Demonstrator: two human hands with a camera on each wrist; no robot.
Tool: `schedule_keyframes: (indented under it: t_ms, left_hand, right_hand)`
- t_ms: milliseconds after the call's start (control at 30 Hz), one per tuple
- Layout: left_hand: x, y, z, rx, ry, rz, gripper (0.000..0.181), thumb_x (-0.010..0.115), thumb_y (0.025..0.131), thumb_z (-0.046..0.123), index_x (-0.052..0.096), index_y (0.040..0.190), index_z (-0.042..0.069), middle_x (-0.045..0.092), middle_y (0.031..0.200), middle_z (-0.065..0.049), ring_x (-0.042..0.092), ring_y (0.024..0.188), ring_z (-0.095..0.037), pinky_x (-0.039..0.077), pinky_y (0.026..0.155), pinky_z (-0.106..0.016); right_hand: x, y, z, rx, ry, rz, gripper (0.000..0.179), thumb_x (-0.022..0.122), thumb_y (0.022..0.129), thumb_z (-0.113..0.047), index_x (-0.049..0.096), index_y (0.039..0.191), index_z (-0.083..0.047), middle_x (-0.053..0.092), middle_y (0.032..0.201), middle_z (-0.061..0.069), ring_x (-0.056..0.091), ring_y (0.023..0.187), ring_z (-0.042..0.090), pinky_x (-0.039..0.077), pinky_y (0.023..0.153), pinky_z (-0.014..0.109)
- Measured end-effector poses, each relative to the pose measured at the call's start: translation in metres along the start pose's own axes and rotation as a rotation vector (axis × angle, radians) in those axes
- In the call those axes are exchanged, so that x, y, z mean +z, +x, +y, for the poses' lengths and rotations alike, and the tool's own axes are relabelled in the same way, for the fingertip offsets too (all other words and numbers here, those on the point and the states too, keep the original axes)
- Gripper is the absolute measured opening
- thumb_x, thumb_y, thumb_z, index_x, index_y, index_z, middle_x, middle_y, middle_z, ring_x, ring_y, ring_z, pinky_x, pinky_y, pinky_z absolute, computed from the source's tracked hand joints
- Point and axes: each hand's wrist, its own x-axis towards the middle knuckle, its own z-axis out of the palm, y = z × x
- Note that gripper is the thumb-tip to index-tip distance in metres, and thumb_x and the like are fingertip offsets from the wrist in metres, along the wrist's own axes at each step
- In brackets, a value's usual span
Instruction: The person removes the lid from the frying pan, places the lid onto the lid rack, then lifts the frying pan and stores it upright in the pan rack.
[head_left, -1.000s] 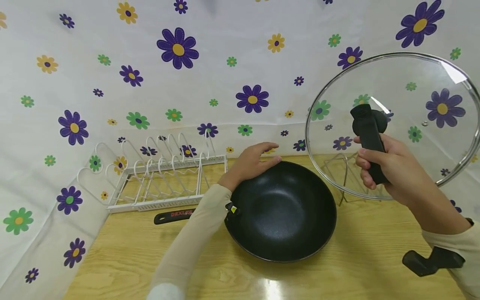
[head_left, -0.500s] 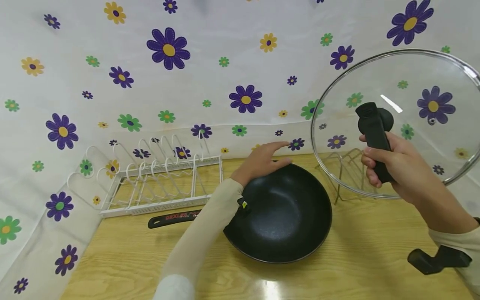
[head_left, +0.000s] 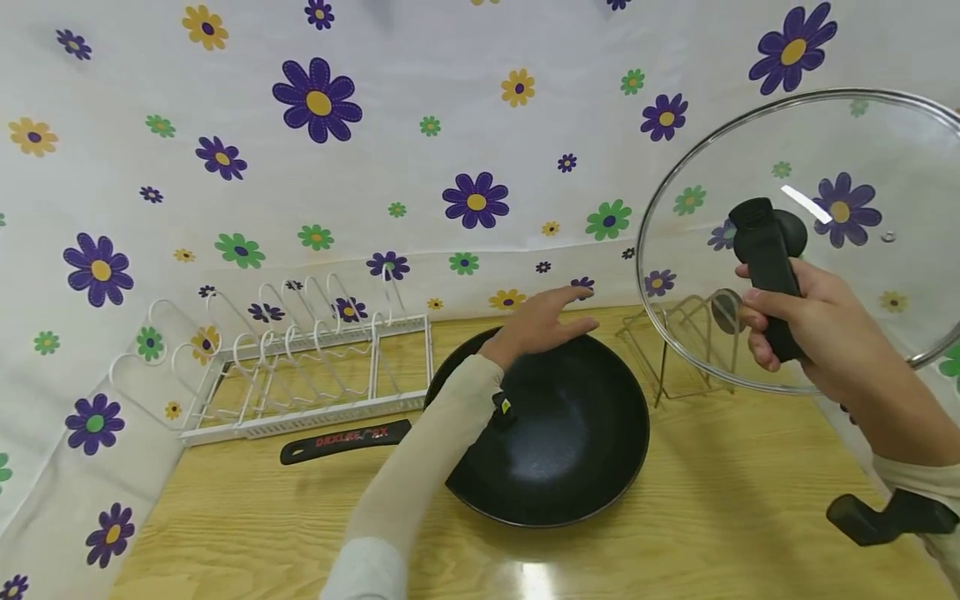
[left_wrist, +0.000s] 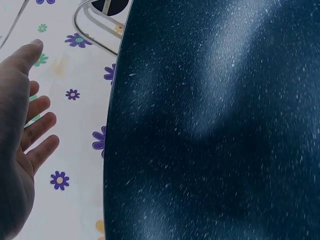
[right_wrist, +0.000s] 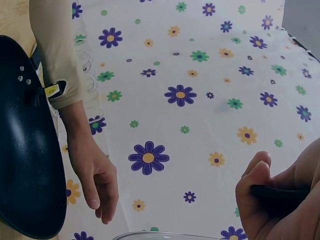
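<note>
A black wok [head_left: 555, 450] with a long black handle [head_left: 341, 442] pointing left sits on the table. My left hand [head_left: 542, 323] hovers over the wok's far rim, fingers loosely extended and holding nothing; the left wrist view shows the hand [left_wrist: 22, 125] apart from the rim. At the right, my right hand [head_left: 817, 321] grips the black handle of a large glass lid [head_left: 847, 275]. The lid has a metal rim and is held up and tilted, its right side cut off by the frame. In the right wrist view the fingers [right_wrist: 252, 192] curl round the handle.
A white wire dish rack [head_left: 315, 417] stands at the back left. Behind the lid is a small metal wire rack [head_left: 663, 358], with a dark round thing beside it. The wooden table [head_left: 247, 533] meets a flowered wall covering [head_left: 420, 100].
My left hand has lifted off the wok's rim and shifted right. The lid has moved a little to the right in my right hand. The view has also turned slightly.
</note>
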Motion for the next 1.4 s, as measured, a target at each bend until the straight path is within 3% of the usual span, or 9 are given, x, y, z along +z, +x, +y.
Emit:
schedule_keyframes:
  t_ms: [367,800,933,1233,1400]
  left_hand:
    - [0.023,0.023,0.008,0.024,0.028,-0.007,0.057,0.058,0.104,0.044,0.053,0.149,0.010,0.055,0.151,-0.006,0.051,0.140,-0.021,0.037,0.118,-0.032]
    - [0.042,0.047,0.026,0.001,0.000,-0.003,0.051,0.059,0.105,0.037,0.053,0.150,0.015,0.056,0.150,-0.002,0.054,0.137,-0.017,0.040,0.115,-0.028]
    - [0.049,0.052,0.030,-0.013,-0.043,0.004,0.050,0.061,0.104,0.034,0.054,0.149,0.014,0.056,0.149,-0.003,0.055,0.136,-0.020,0.041,0.114,-0.031]
    - [0.057,0.066,0.036,0.001,-0.039,0.028,0.049,0.062,0.104,0.032,0.053,0.151,0.018,0.057,0.148,-0.002,0.056,0.134,-0.019,0.042,0.113,-0.029]
    - [0.063,0.070,0.042,-0.011,-0.048,-0.003,0.046,0.060,0.105,0.030,0.055,0.149,0.020,0.058,0.148,-0.001,0.056,0.135,-0.018,0.042,0.113,-0.030]
  right_hand:
    - [-0.006,-0.004,0.001,-0.011,-0.132,0.047,0.024,0.046,0.109,-0.013,0.039,0.132,-0.016,0.047,0.075,0.005,0.047,0.051,0.021,0.044,0.044,0.033]
    - [-0.013,-0.006,0.005,0.000,-0.160,0.073,0.039,0.049,0.109,-0.014,0.031,0.142,-0.005,0.049,0.077,0.006,0.052,0.053,0.023,0.050,0.047,0.032]
    - [-0.014,-0.007,0.004,0.007,-0.169,0.083,0.034,0.049,0.109,-0.012,0.034,0.139,-0.009,0.049,0.076,0.006,0.051,0.053,0.022,0.049,0.047,0.032]
    - [-0.014,-0.007,0.004,-0.009,-0.256,0.097,0.022,0.046,0.109,-0.012,0.039,0.130,-0.017,0.051,0.075,0.006,0.051,0.053,0.023,0.048,0.047,0.034]
    - [-0.018,-0.009,0.009,0.002,-0.304,0.104,0.022,0.044,0.110,-0.013,0.038,0.131,-0.015,0.050,0.076,0.006,0.052,0.053,0.024,0.050,0.047,0.035]
